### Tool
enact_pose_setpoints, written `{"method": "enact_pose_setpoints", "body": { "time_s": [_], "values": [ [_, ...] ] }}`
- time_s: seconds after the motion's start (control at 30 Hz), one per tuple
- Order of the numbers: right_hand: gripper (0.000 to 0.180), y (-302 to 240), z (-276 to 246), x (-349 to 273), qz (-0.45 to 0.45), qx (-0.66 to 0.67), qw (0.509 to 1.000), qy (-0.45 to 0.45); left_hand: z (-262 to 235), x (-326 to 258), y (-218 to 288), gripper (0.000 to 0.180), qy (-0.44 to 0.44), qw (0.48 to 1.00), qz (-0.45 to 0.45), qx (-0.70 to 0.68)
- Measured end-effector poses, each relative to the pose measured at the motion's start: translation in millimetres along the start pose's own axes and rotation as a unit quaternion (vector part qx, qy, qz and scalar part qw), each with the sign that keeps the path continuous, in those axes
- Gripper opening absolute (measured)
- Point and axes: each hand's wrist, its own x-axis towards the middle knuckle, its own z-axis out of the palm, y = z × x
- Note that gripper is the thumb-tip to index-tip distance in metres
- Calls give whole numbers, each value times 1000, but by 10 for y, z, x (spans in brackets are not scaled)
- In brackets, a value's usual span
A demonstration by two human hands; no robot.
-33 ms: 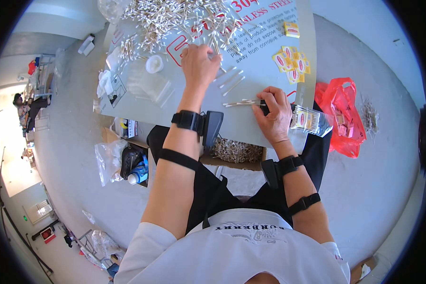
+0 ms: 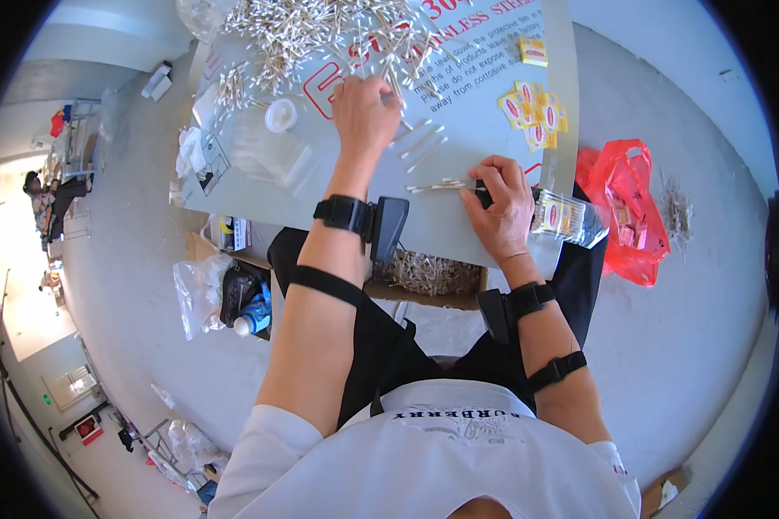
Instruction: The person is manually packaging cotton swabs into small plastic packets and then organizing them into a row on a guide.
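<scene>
My left hand (image 2: 368,108) is at the near edge of a big loose pile of cotton swabs (image 2: 294,39). Its fingers are curled together round the swabs there, and the fingertips are partly hidden. Several loose swabs (image 2: 424,138) lie just right of it. Closer to me, my right hand (image 2: 504,203) pinches the ends of a small bunch of swabs (image 2: 441,186) between thumb and fingers, beside a black object (image 2: 483,197) partly under the hand. Against that hand's outer side lies a clear bag of swabs (image 2: 563,216) with a yellow label.
Yellow labels (image 2: 535,112) and a small yellow stack (image 2: 533,52) lie on the table's right. Clear bags (image 2: 273,160) and a round white container (image 2: 280,115) are at left. A red plastic bag (image 2: 627,216) is beyond the right edge; a box of swabs (image 2: 433,275) sits below the table.
My left hand has shifted slightly away from me. The bunch at my right hand looks a little tighter; that hand has hardly moved.
</scene>
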Motion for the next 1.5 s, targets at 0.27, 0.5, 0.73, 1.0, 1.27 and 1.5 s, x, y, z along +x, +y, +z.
{"method": "enact_pose_setpoints", "body": {
  "time_s": [0.27,0.5,0.73,1.0,1.27,1.5],
  "values": [
    [27,-37,-22,12,0,11,1000,-8,65,-156,-133,24,107,992,29,-52],
    [30,-26,-21,8,-1,5,1000,-3,-87,-683,73,16,62,989,35,-133],
    [29,-28,-16,4,-14,8,1000,1,-212,-1182,293,15,-5,997,19,-73],
    [13,14,11,-11,-19,31,999,1,-200,-1157,294,11,-4,998,44,-53],
    [12,15,-16,15,-56,23,998,-14,-109,-1091,303,19,2,989,83,-125],
    [26,-15,-16,16,-41,17,999,-3,-82,-894,325,20,55,997,29,-41]
  ]
}}
